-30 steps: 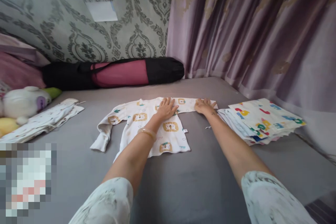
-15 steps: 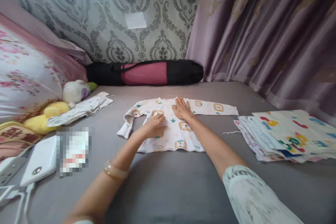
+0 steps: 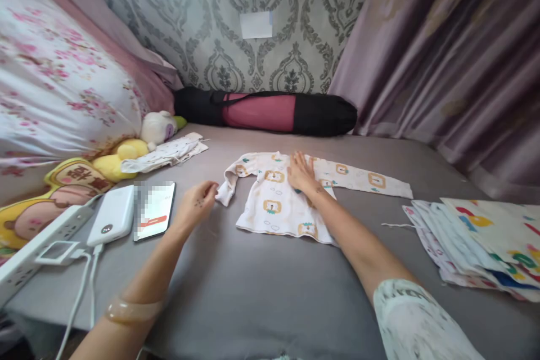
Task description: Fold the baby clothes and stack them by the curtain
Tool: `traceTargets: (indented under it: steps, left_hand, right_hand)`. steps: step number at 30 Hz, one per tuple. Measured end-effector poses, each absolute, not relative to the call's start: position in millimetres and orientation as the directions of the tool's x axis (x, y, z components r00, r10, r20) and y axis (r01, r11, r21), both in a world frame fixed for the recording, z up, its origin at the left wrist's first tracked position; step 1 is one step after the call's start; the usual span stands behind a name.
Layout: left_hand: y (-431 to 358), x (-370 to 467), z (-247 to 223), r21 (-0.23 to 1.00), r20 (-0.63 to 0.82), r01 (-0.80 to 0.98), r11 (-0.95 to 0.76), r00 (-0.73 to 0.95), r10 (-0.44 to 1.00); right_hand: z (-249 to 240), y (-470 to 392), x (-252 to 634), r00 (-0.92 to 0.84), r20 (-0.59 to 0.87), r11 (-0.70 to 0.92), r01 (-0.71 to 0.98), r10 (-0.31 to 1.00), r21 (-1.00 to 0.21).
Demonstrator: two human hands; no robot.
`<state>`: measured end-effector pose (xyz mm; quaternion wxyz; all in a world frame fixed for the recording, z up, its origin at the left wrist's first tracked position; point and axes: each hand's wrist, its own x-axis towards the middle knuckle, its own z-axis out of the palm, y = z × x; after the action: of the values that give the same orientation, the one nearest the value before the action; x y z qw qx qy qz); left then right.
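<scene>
A small white long-sleeved shirt (image 3: pixel 272 191) with lion faces and green leaves printed on it lies spread on the grey sheet. My right hand (image 3: pixel 301 171) rests flat on its upper part, fingers stretched out. At the cuff of the bent left sleeve (image 3: pixel 225 191) is my left hand (image 3: pixel 197 202), its fingers curled in and closed on the cuff's edge; the fingertips are partly hidden. The other sleeve (image 3: pixel 375 181) reaches out straight to the right.
To the right lies a stack of folded clothes (image 3: pixel 472 247). On the left are a power bank (image 3: pixel 113 214), a phone (image 3: pixel 162 211), a power strip (image 3: pixel 42 253), plush toys (image 3: pixel 109 167) and a folded white garment (image 3: pixel 169 154). A black and red long bag (image 3: pixel 261 112) lies along the wall.
My left hand has left the shirt's body and moved left to the sleeve cuff, its fingers curling in. My right hand stays on the shirt. The view has turned left.
</scene>
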<state>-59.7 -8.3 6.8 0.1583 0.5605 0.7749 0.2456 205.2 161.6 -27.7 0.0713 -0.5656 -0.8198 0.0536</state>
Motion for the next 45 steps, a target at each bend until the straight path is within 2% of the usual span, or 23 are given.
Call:
traceTargets:
  steps: [2, 4, 9, 14, 19, 25, 27, 30, 36, 40, 45]
  left_hand:
    - [-7, -69, 1, 0.490, 0.051, 0.809, 0.325, -0.399, 0.915]
    - [-6, -71, -2, 0.439, 0.021, 0.824, 0.359, -0.409, 0.912]
    - [-1, -63, -4, 0.405, -0.080, 0.823, 0.399, -0.403, 0.912]
    - [5, -65, -7, 0.446, -0.117, 0.785, 0.429, -0.424, 0.898]
    - [11, -67, -7, 0.502, -0.133, 0.749, 0.433, -0.428, 0.894]
    - [25, -77, 0, 0.656, -0.341, 0.583, 0.479, -0.337, 0.877]
    - [31, -85, 6, 0.689, -0.315, 0.554, 0.468, -0.353, 0.881]
    - [42, -100, 19, 0.729, -0.184, 0.542, 0.417, -0.433, 0.883]
    - [70, -136, 27, 0.711, 0.050, 0.570, 0.412, -0.626, 0.779]
    - [88, -158, 17, 0.622, 0.153, 0.626, 0.471, -0.686, 0.711]
    - [101, -165, -2, 0.433, 0.134, 0.689, 0.582, -0.687, 0.714]
  right_hand:
    - [-27, 157, 176, -0.462, 0.036, 0.457, 0.860, 0.886, -0.225]
    - [-27, 158, 150, -0.502, -0.007, 0.480, 0.832, 0.865, -0.279]
    - [-33, 176, 116, -0.408, -0.037, 0.380, 0.876, 0.912, -0.297]
    - [-44, 177, 115, -0.381, 0.025, 0.374, 0.891, 0.924, -0.257]
    - [-46, 176, 115, -0.380, 0.027, 0.375, 0.896, 0.925, -0.236]
    - [-46, 177, 114, -0.377, 0.026, 0.373, 0.899, 0.926, -0.229]
    - [-47, 177, 115, -0.380, 0.032, 0.377, 0.898, 0.925, -0.229]
    - [-48, 177, 115, -0.391, 0.040, 0.390, 0.895, 0.920, -0.218]
    - [-49, 177, 116, -0.390, 0.068, 0.396, 0.892, 0.918, -0.219]
    - [-47, 176, 116, -0.390, 0.053, 0.392, 0.893, 0.919, -0.221]
    - [-47, 175, 117, -0.391, 0.064, 0.395, 0.891, 0.918, -0.225]
